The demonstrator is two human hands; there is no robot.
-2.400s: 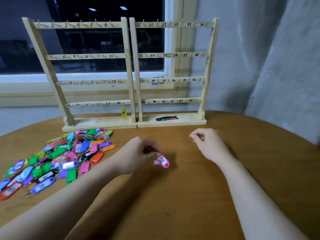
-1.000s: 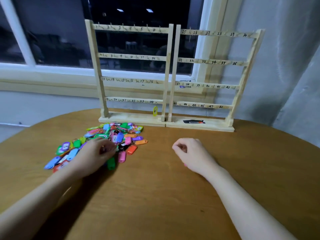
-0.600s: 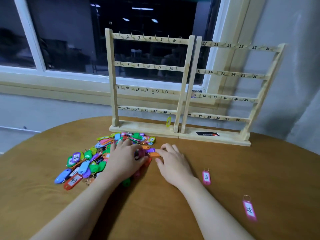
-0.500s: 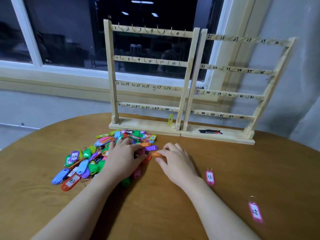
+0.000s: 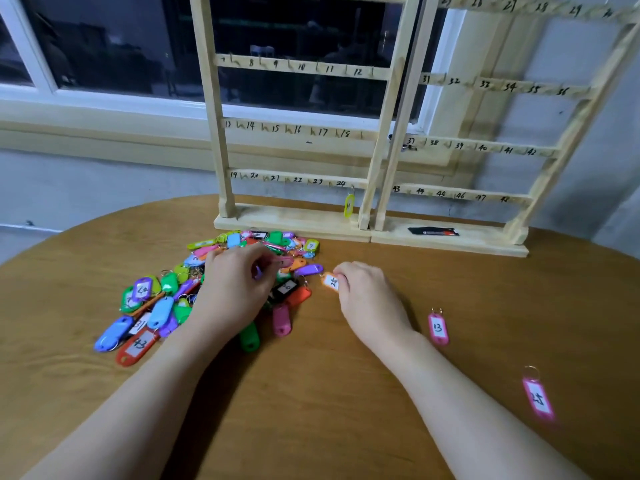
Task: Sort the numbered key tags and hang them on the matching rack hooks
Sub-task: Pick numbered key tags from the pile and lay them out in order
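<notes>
Both hands are down in the sorting step, not yet at the hanging one. The left hand (image 5: 235, 289) lies over the heap of key tags (image 5: 162, 299), its fingers curled and closing on a pink tag (image 5: 282, 261) at the pile's far edge, apparently lifting it free so the number can be read. The right hand (image 5: 367, 296) rests just beside the heap, its fingertips pinching an orange tag (image 5: 329, 281) whose white label faces up; the digits are blurred, possibly a number in the twenties, so I cannot say which hook it belongs to. Two pink tags lie well apart from the heap on the right of the brown surface (image 5: 311, 410): one marked 13 (image 5: 438, 328) and one marked 25 (image 5: 537, 399), label up, which looks like a deliberate staging spot where read tags wait in the open. The twin wooden rack (image 5: 381, 133) stands upright at the back edge against the window, its rails numbered by hand above small hooks. Only one yellow tag (image 5: 349, 205) hangs there, at the right end of the lowest left rail near 24, so the task is barely begun. A dark flat object (image 5: 433, 231) lies on the right rack's base.
</notes>
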